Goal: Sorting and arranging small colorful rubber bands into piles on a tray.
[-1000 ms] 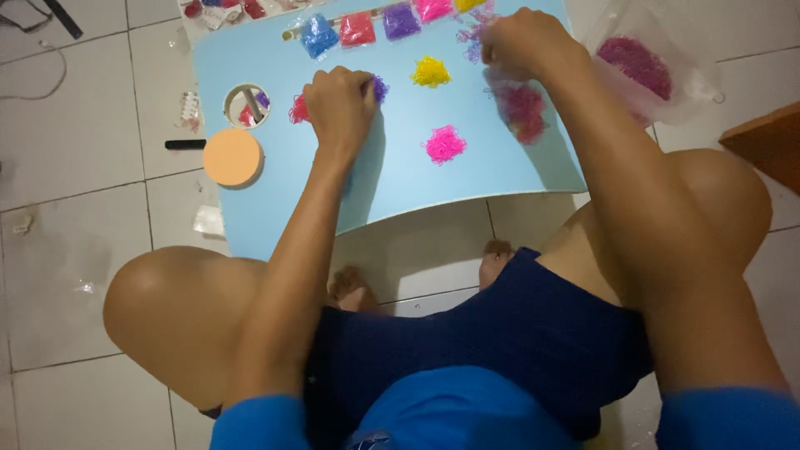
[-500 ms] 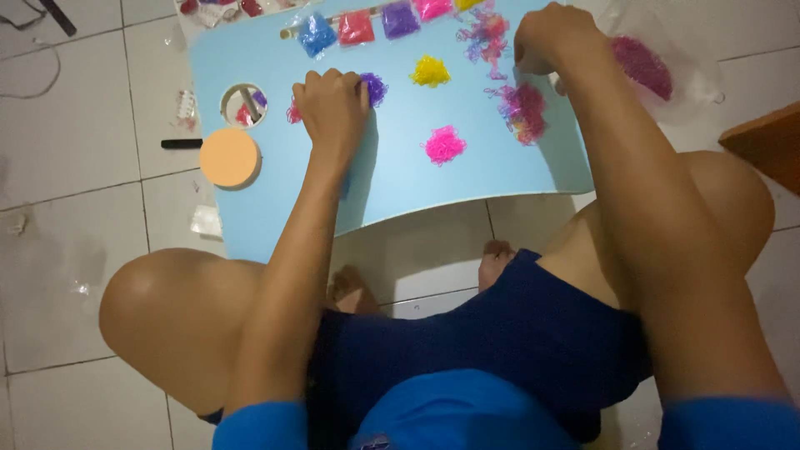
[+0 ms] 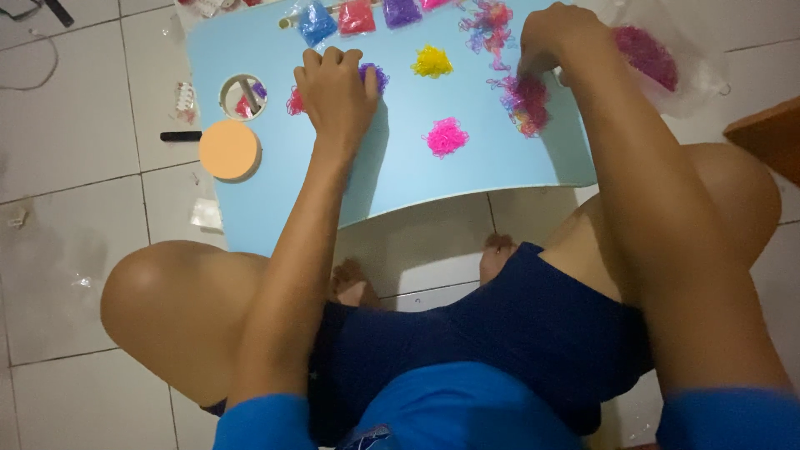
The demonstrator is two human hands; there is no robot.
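We see, from above, a light blue table (image 3: pixel 467 171) set on a white tiled floor (image 3: pixel 75 200), with our knees on either side of its near edge.

Left hand (image 3: pixel 336 90): knuckles up, fingers curled down onto the tabletop. A purple band pile (image 3: pixel 377 77) shows just beyond its thumb side, touching it, and a red-pink band pile (image 3: pixel 294 102) peeks out on the opposite side. Whether the fingers pinch any bands beneath, we cannot tell. Further out from this hand lie a round orange lid (image 3: pixel 229 150), a round open tub (image 3: pixel 244 96) with a divider, and, off the table, a black marker (image 3: pixel 182 136).

Right hand (image 3: pixel 560 35): fingers bunched and pointing down onto the mixed pink and purple band heap (image 3: pixel 525 102), which lies directly under the fingertips; the grip is narrow, but we cannot tell whether bands are held. Just outside this hand, a clear bag of dark pink bands (image 3: pixel 646 57) rests off the table edge. A loose multicoloured tangle (image 3: pixel 486 18) lies just inward of the hand.

Between the two hands: a yellow band pile (image 3: pixel 432 61), and nearer our body a bright pink band pile (image 3: pixel 447 136), both apart from either hand.

Beyond the left hand, at the far edge: small bags of blue (image 3: pixel 317 20), red (image 3: pixel 357 13) and purple (image 3: pixel 402 10) bands in a row.
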